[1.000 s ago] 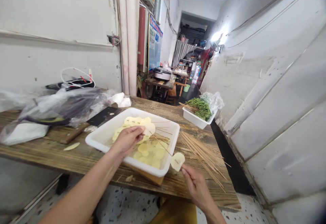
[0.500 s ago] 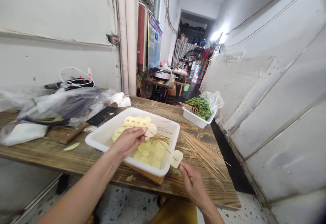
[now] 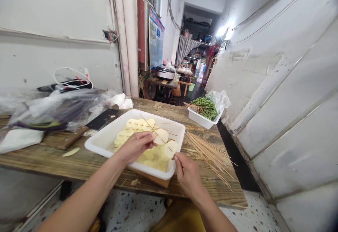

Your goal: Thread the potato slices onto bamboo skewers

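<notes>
My left hand (image 3: pixel 138 146) pinches a thin, round, pale potato slice (image 3: pixel 161 136) above the white tub. My right hand (image 3: pixel 187 170) is closed on the lower end of a bamboo skewer (image 3: pixel 148 124), with another potato slice (image 3: pixel 171 149) threaded on it just beyond the fingertips. The skewer slants up and left across the left-hand slice; whether it pierces that slice I cannot tell. Below, the white tub (image 3: pixel 99 146) holds cloudy liquid, loose slices and several skewered rows of slices (image 3: pixel 139 124).
Bare bamboo skewers (image 3: pixel 208 154) lie in a pile right of the tub. Behind them stands a white basket (image 3: pixel 202 120) of skewered green vegetables (image 3: pixel 207 107). To the left are a cleaver (image 3: pixel 101 118), a stray slice (image 3: pixel 71 152) and plastic bags (image 3: pixel 63 107) on the wooden table (image 3: pixel 52 161).
My right hand has moved left and up over the tub's edge, bringing the skewer and its slice close to the left-hand slice. The skewer's tip now reaches past my left fingers.
</notes>
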{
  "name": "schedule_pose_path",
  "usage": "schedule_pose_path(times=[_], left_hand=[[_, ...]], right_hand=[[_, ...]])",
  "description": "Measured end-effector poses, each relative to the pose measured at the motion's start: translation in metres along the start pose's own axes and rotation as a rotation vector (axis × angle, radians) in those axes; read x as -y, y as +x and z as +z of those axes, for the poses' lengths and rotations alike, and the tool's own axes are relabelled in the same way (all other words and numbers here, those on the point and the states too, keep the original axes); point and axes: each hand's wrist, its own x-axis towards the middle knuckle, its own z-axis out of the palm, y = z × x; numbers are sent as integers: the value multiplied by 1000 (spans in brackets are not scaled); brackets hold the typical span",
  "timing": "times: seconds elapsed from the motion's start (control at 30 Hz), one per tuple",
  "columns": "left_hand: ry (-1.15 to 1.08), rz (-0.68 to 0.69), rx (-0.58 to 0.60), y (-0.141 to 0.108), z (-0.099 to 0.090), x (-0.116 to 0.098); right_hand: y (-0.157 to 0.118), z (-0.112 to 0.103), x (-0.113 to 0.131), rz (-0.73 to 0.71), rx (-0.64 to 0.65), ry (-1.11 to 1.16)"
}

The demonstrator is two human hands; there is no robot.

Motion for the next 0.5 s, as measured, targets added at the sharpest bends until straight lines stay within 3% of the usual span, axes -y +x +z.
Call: schedule_pose_path(times=[0.1,0.2,0.27,0.4,0.5], left_hand=[[-57,-8,-81,2,-2,-1],[74,18,-165,4,-2,0],[323,29,-89,6,-1,2],[881,96,197,11,6,13],[1036,168,228,19,14,23]], right_hand=[[0,4,-3,4,-50,51],[-3,2,-12,37,-110,112],[-6,-2,-18,75,-145,144],[-11,-13,-27,171,-197,136],[-14,-18,-30,208,-190,124]])
